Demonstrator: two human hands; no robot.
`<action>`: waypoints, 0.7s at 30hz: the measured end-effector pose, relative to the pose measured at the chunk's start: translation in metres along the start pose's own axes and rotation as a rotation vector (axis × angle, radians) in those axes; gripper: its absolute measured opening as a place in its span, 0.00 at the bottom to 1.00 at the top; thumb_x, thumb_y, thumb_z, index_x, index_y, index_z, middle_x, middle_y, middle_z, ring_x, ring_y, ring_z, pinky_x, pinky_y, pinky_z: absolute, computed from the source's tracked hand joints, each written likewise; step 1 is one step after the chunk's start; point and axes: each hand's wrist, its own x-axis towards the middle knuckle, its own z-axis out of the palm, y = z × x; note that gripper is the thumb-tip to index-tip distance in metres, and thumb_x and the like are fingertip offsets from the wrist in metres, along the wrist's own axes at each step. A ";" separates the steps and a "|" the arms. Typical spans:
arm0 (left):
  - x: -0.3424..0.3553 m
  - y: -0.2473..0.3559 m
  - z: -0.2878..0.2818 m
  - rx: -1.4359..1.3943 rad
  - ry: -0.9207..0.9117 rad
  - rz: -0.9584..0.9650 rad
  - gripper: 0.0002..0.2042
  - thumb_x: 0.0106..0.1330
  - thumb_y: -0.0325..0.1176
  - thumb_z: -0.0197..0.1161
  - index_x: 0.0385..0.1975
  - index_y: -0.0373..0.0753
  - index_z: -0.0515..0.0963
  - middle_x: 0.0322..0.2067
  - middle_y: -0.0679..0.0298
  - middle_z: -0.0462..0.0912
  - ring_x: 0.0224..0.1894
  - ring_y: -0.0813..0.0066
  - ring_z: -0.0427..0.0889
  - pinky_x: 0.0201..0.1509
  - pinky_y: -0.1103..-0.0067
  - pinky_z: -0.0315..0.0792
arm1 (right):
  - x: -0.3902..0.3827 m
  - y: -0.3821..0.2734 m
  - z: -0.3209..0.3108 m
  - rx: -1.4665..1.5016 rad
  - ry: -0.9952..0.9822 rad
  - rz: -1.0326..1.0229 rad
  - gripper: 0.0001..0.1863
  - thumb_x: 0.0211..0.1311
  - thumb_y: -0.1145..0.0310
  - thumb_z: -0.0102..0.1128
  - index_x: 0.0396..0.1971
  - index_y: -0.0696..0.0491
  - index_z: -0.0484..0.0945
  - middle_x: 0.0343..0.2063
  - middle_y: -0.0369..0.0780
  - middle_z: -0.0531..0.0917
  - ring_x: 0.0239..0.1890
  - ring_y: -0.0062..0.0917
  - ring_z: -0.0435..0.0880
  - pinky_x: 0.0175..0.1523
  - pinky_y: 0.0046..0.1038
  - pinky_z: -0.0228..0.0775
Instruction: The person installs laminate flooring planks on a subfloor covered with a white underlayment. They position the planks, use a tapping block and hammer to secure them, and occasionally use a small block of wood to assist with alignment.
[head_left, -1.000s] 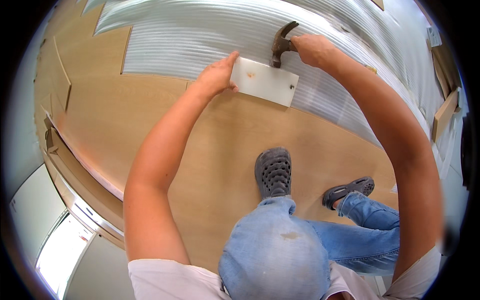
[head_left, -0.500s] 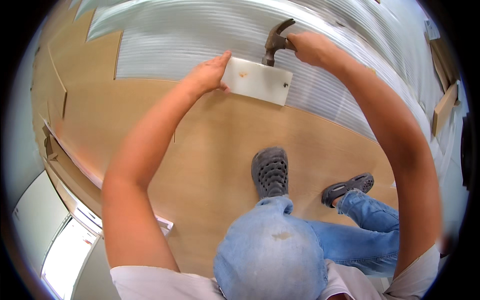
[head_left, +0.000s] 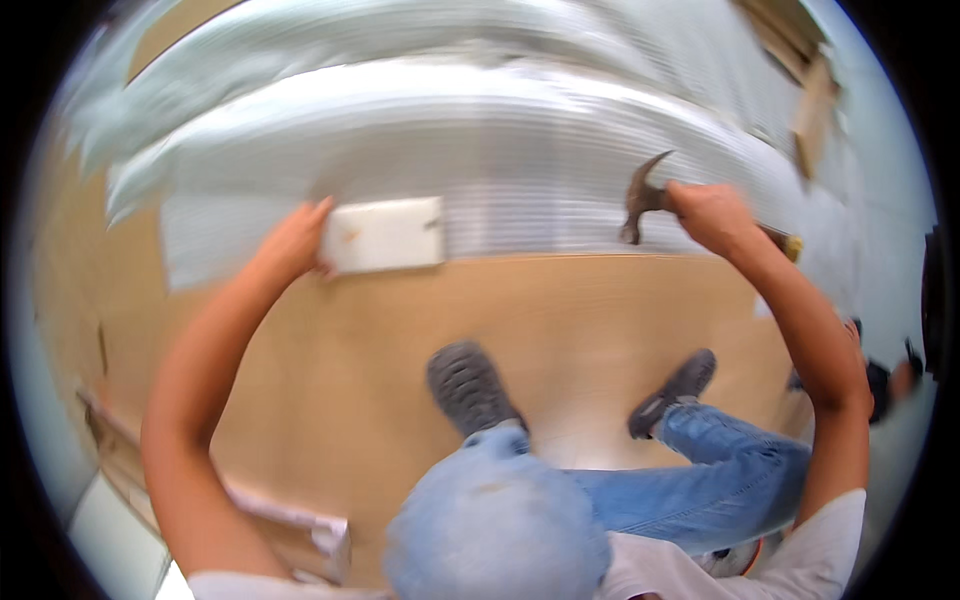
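Note:
My left hand (head_left: 298, 238) grips the left end of a flat white rectangular block (head_left: 388, 235), thumb toward me. The block lies along the far edge of the wood-coloured floor planks (head_left: 540, 310), partly over the silvery ribbed underlay (head_left: 530, 200). Well to the right, my right hand (head_left: 712, 215) is closed around a claw hammer (head_left: 642, 203), high on the handle near the head. The hammer's claw points away from me and its striking face toward me. It is apart from the block. Motion blurs the picture somewhat.
My feet in dark clogs (head_left: 472, 388) rest on the planks. Loose boards (head_left: 815, 115) lie at the far right. An opened carton (head_left: 300, 530) is at the near left. Some dark object (head_left: 885, 385), blurred, sits by my right elbow.
The hammer has moved from the block's far edge off to the right. My view has turned, so the block now appears further left. My left hand keeps its grip on it.

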 end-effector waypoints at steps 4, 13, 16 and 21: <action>-0.018 0.010 0.037 -0.101 0.047 -0.128 0.58 0.29 0.26 0.88 0.69 0.39 0.63 0.57 0.46 0.74 0.60 0.41 0.75 0.62 0.59 0.75 | -0.048 0.052 0.013 -0.075 -0.045 0.050 0.07 0.68 0.72 0.52 0.42 0.49 0.77 0.28 0.44 0.86 0.35 0.46 0.86 0.39 0.46 0.75; 0.088 0.228 0.044 0.020 0.076 0.010 0.53 0.32 0.32 0.88 0.64 0.34 0.64 0.49 0.48 0.76 0.51 0.44 0.79 0.52 0.61 0.77 | -0.088 0.178 0.067 -0.065 0.016 0.258 0.09 0.69 0.72 0.52 0.44 0.46 0.78 0.33 0.40 0.87 0.40 0.42 0.87 0.42 0.43 0.76; 0.127 0.316 0.049 -0.001 0.101 0.062 0.50 0.37 0.30 0.87 0.65 0.34 0.64 0.48 0.47 0.75 0.51 0.44 0.80 0.52 0.61 0.77 | -0.067 0.224 0.079 -0.118 0.064 0.238 0.10 0.69 0.71 0.53 0.46 0.46 0.80 0.35 0.40 0.88 0.42 0.40 0.88 0.44 0.41 0.78; 0.197 0.457 0.081 -0.254 0.038 0.119 0.40 0.47 0.21 0.80 0.61 0.33 0.65 0.49 0.46 0.74 0.51 0.44 0.80 0.53 0.60 0.77 | -0.046 0.271 0.130 -0.065 -0.044 0.232 0.10 0.68 0.70 0.55 0.44 0.46 0.82 0.35 0.38 0.88 0.41 0.36 0.88 0.41 0.39 0.79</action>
